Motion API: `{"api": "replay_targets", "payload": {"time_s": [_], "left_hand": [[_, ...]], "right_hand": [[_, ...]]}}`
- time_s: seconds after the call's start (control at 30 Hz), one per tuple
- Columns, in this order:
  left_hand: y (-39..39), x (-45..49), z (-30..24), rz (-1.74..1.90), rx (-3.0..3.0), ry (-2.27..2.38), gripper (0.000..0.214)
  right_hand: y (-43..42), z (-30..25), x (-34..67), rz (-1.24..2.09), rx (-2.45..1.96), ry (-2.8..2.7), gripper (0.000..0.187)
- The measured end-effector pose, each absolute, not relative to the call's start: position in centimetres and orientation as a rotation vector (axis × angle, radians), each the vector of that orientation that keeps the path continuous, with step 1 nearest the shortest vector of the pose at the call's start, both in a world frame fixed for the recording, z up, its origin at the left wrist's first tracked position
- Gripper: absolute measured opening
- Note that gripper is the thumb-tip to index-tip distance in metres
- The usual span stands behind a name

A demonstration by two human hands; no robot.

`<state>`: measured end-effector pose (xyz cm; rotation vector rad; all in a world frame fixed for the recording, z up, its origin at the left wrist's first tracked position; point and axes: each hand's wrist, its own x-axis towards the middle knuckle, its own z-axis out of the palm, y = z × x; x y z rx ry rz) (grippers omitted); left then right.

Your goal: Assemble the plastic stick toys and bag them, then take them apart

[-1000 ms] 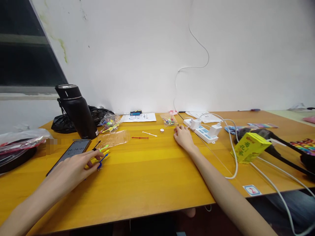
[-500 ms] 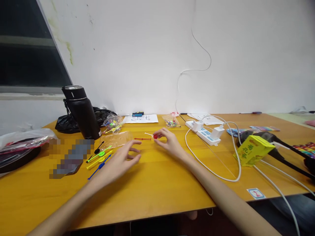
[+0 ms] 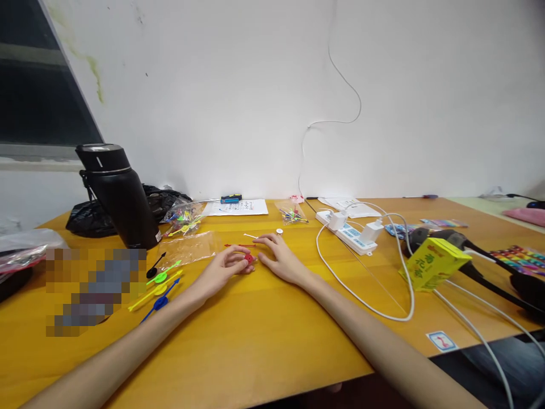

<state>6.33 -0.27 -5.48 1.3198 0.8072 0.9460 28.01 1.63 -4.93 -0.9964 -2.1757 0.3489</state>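
Midway between the counter's (image 3: 272, 341) front and back edges, we are pinching one red disc (image 3: 248, 259) in our left hand (image 3: 223, 270). Our right hand's (image 3: 281, 258) fingers are spreading slightly by one red arrow (image 3: 235, 245); contact is unclear. We're probably pairing these, which is calling for careful aligning. Leftward, four disc-bearing arrows (image 3: 160, 278) are lying; backward, one white arrow (image 3: 250, 236), one white disc (image 3: 279, 231).

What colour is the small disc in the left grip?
The small disc is red, showing best in the head view.
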Motion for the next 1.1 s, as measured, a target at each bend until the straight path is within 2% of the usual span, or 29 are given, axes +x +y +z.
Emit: {"api": "replay_targets", "payload": {"time_s": [0.4,0.67,0.77,0.87,0.97,1.1], "left_hand": [[-0.3,6.9,-5.4,0.956,1.367,0.813,0.045],[-0.6,6.9,-5.0,0.958,1.348,0.812,0.043],[-0.6,6.8,-5.2,0.963,1.328,0.810,0.043],[-0.5,6.5,-5.3,0.957,1.276,0.799,0.042],[-0.4,6.4,-5.1,0.968,1.196,0.796,0.043],[-0.4,6.3,-4.6,1.017,1.118,0.803,0.044]], "right_hand": [[2.9,-5.4,26.1,-0.137,-1.257,-2.273,0.009],[3.0,-5.6,26.0,-0.206,-1.254,-2.262,0.013],[3.2,-5.5,26.3,0.016,-1.241,-2.104,0.010],[3.6,-5.2,26.9,0.535,-1.164,-1.749,0.006],[3.7,-4.8,27.7,1.029,-1.071,-1.367,0.022],[3.4,-4.3,28.1,1.360,-0.980,-1.189,0.035]]}}
